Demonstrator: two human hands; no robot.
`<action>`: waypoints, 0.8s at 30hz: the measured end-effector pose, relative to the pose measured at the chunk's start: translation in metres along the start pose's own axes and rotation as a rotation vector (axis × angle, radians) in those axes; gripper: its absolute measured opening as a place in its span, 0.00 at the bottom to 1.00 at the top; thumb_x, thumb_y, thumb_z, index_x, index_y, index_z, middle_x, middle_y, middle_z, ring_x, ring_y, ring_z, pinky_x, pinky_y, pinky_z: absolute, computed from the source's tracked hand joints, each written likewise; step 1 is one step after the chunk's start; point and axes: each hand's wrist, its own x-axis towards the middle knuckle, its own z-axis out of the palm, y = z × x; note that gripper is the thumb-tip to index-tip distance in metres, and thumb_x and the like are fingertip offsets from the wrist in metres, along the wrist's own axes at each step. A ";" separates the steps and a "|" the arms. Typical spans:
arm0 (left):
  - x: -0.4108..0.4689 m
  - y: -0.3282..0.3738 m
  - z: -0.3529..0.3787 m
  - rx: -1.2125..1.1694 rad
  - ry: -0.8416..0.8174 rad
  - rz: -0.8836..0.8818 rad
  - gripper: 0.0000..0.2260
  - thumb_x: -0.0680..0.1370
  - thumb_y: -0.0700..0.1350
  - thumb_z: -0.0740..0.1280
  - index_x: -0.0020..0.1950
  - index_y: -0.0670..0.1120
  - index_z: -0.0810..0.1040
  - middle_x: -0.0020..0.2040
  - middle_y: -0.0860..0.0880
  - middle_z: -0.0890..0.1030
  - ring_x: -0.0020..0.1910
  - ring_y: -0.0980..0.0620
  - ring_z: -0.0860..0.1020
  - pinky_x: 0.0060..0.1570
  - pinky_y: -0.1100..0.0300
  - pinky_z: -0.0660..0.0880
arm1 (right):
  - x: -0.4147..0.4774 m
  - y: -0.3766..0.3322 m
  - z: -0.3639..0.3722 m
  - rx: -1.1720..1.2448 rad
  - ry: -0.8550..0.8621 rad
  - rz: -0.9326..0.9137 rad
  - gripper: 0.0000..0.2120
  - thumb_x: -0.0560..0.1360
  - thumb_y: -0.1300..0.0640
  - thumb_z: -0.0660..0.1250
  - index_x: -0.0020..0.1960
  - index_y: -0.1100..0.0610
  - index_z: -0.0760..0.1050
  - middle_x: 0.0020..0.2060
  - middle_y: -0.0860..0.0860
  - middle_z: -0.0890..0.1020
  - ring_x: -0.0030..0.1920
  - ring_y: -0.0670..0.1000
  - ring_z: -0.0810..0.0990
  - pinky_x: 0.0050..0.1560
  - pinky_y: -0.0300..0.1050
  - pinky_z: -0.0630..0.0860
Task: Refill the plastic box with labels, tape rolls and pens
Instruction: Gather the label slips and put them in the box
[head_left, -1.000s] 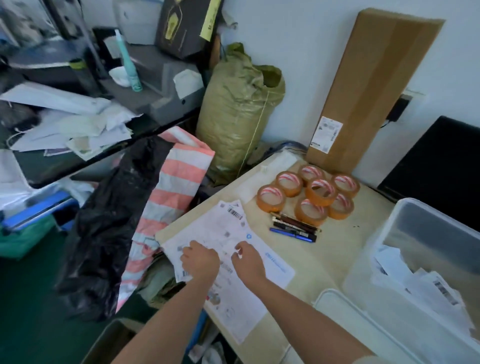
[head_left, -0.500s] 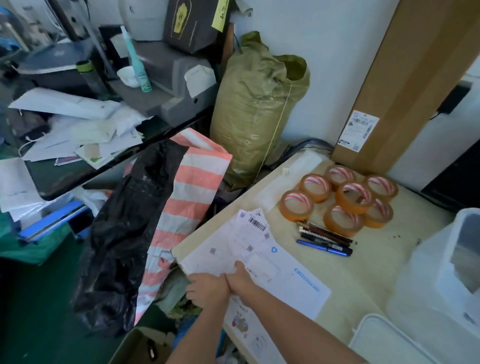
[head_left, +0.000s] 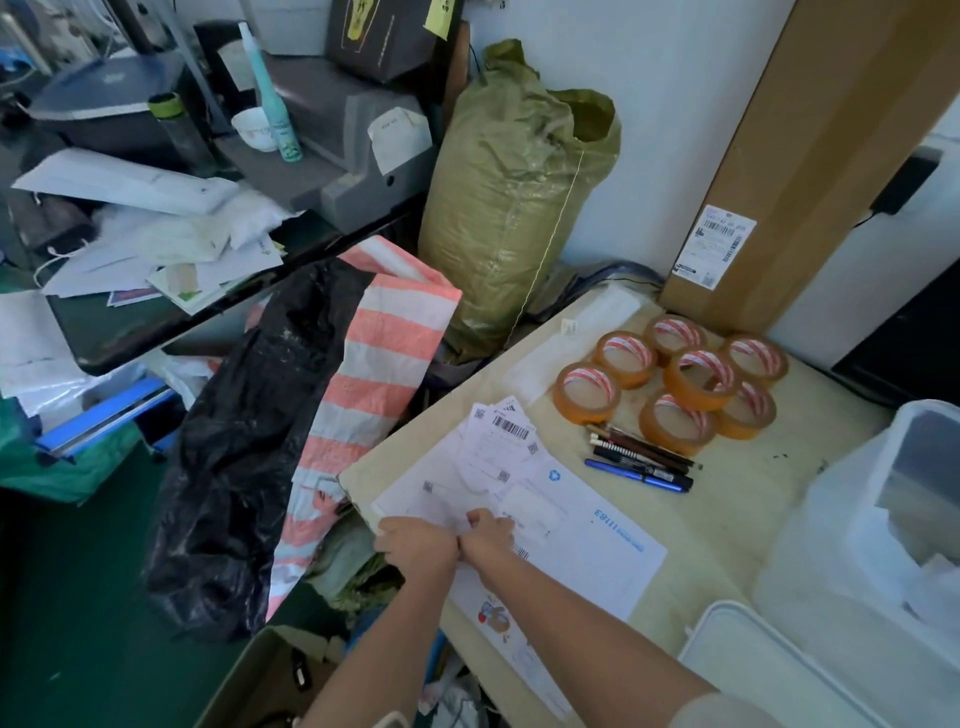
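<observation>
Low in the middle of the frame, the left hand (head_left: 415, 543) and right hand (head_left: 488, 530) meet knuckle to knuckle, both curled and pinching the near-left edge of the flat, thin paper labels (head_left: 519, 483) spread on the pale table (head_left: 727, 519). Above and right of them lie slim dark pens (head_left: 641, 460), then glossy amber tape rolls (head_left: 670, 379). The translucent plastic box (head_left: 893, 519) stands at the frame's right edge.
</observation>
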 end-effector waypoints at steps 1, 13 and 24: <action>0.001 -0.002 0.004 -0.037 0.001 0.060 0.19 0.79 0.33 0.57 0.70 0.33 0.63 0.70 0.32 0.64 0.67 0.36 0.67 0.68 0.50 0.63 | 0.001 0.002 -0.003 -0.005 0.008 -0.013 0.16 0.77 0.60 0.59 0.65 0.56 0.70 0.67 0.57 0.62 0.62 0.58 0.70 0.65 0.49 0.72; 0.013 -0.003 0.003 0.242 -0.155 0.195 0.20 0.76 0.39 0.66 0.66 0.35 0.67 0.66 0.37 0.72 0.66 0.41 0.71 0.65 0.53 0.71 | 0.004 0.002 -0.011 0.102 -0.060 0.011 0.15 0.75 0.68 0.57 0.61 0.60 0.65 0.44 0.52 0.71 0.45 0.52 0.71 0.31 0.37 0.65; 0.010 -0.011 0.009 0.246 -0.167 0.328 0.15 0.75 0.39 0.64 0.61 0.39 0.70 0.62 0.39 0.73 0.63 0.39 0.72 0.59 0.50 0.74 | 0.004 0.004 -0.015 0.108 0.002 0.020 0.15 0.74 0.68 0.55 0.33 0.53 0.58 0.41 0.54 0.69 0.33 0.49 0.65 0.32 0.38 0.63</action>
